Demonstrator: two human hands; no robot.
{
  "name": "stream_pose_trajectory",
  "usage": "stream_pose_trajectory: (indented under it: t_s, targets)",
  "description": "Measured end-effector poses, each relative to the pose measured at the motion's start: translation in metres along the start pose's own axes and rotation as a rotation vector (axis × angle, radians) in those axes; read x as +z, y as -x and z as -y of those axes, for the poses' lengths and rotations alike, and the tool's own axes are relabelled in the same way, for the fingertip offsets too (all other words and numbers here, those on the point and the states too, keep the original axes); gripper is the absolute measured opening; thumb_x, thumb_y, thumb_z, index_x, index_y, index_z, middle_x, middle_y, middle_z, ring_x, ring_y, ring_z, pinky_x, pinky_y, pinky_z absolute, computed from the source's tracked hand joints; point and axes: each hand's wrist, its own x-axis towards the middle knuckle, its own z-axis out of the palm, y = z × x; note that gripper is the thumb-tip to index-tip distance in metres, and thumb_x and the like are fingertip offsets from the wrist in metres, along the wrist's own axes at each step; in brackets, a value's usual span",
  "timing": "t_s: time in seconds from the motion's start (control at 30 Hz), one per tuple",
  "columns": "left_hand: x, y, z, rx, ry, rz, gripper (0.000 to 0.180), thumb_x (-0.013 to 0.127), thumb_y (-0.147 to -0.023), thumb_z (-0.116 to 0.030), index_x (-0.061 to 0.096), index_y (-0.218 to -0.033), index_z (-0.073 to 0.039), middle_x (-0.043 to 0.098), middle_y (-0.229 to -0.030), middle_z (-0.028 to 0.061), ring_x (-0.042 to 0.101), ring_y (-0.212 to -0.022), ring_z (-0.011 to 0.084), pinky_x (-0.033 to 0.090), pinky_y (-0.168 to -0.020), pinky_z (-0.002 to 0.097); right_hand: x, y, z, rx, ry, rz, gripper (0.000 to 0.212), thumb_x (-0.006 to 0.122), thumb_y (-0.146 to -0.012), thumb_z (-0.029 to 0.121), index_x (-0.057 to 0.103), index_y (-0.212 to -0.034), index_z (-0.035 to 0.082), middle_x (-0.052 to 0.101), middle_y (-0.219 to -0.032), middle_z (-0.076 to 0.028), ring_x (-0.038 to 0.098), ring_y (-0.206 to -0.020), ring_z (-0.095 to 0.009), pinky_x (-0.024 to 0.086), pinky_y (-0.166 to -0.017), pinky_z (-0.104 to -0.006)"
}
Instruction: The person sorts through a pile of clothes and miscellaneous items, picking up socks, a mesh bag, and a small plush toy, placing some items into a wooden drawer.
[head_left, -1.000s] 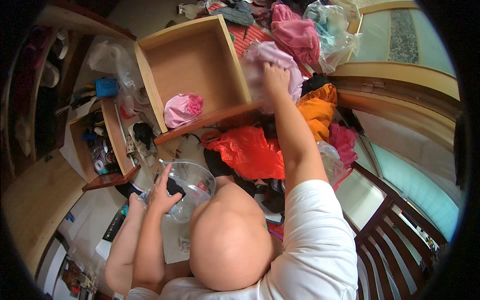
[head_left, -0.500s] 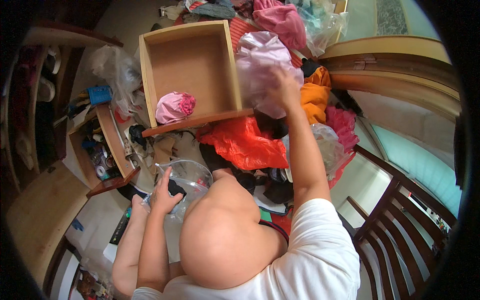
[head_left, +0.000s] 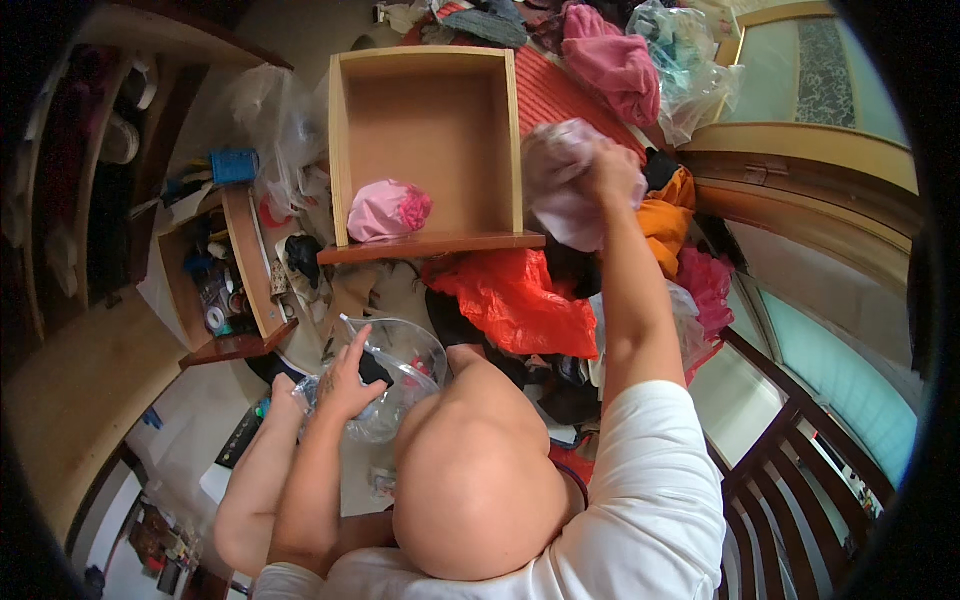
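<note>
Beside drawer (head_left: 430,130), right hand (head_left: 612,172) perhaps nearer, garment (head_left: 560,180) lifted

This is a room in a home, maybe a bedroom. Just left of the raised right hand (head_left: 612,172) an open wooden drawer (head_left: 430,130) lies on the floor, and clothes in pink, orange and red (head_left: 520,300) are piled all around that hand. Far left of the left hand (head_left: 345,378) is a wooden shelf of small things (head_left: 215,285), and wooden chair bars (head_left: 800,470) stand to the right.
</note>
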Motion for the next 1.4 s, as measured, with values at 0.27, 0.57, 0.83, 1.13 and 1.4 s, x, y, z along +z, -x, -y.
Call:
stream_pose_trajectory:
  t_s: [0.27,0.57,0.83,1.13,1.4]
  targets:
    - [-0.007,0.007,-0.001,0.027,0.081,0.003,0.09,0.069,-0.059,-0.019,0.027,-0.139,-0.026,0.049,-0.123,0.0167,0.049,-0.11,0.0357,0.042,-0.091,0.0397,-0.061,-0.001,-0.115,0.118,-1.536,-0.573,0.039,0.073,-0.071,0.025,0.059,-0.099,0.002,0.063,-0.098,-0.012,0.061,-0.084,-0.024,0.049,-0.072,-0.0336]
    - [-0.026,0.03,-0.02,0.005,0.289,-0.147,0.088,0.072,-0.065,-0.025,0.026,-0.14,-0.025,0.042,-0.135,0.0147,0.039,-0.125,0.0298,0.035,-0.099,0.0356,-0.148,0.111,-0.043,0.249,-2.148,-0.119,0.038,0.072,-0.072,0.025,0.059,-0.1,0.002,0.063,-0.098,-0.012,0.061,-0.085,-0.024,0.049,-0.072,-0.0335]
    - [-0.14,0.123,-0.123,0.467,0.727,-0.564,0.078,0.061,-0.064,-0.008,0.032,-0.137,-0.008,0.056,-0.098,0.0075,0.055,-0.082,0.0141,0.045,-0.079,0.0251,-0.174,0.203,0.013,0.174,-2.22,0.159,0.038,0.071,-0.073,0.024,0.059,-0.101,0.002,0.063,-0.099,-0.012,0.061,-0.085,-0.024,0.049,-0.072,-0.0335]
    - [-0.082,0.196,-0.237,0.743,0.527,0.106,0.104,0.076,-0.052,-0.013,0.019,-0.139,0.001,0.052,-0.111,0.0087,0.051,-0.099,0.0172,0.038,-0.089,0.0262,-0.207,0.269,0.006,0.09,-2.151,0.189,0.037,0.07,-0.074,0.024,0.059,-0.101,0.002,0.063,-0.1,-0.012,0.061,-0.086,-0.024,0.049,-0.073,-0.0334]
    - [0.007,0.203,-0.275,0.443,0.662,0.452,0.076,0.07,-0.059,0.001,0.037,-0.128,0.007,0.05,-0.119,0.0141,0.05,-0.106,0.0206,0.04,-0.091,0.0297,-0.216,0.334,-0.012,0.099,-2.047,0.161,0.036,0.069,-0.075,0.023,0.058,-0.102,0.001,0.062,-0.101,-0.012,0.061,-0.086,-0.023,0.049,-0.073,-0.0333]
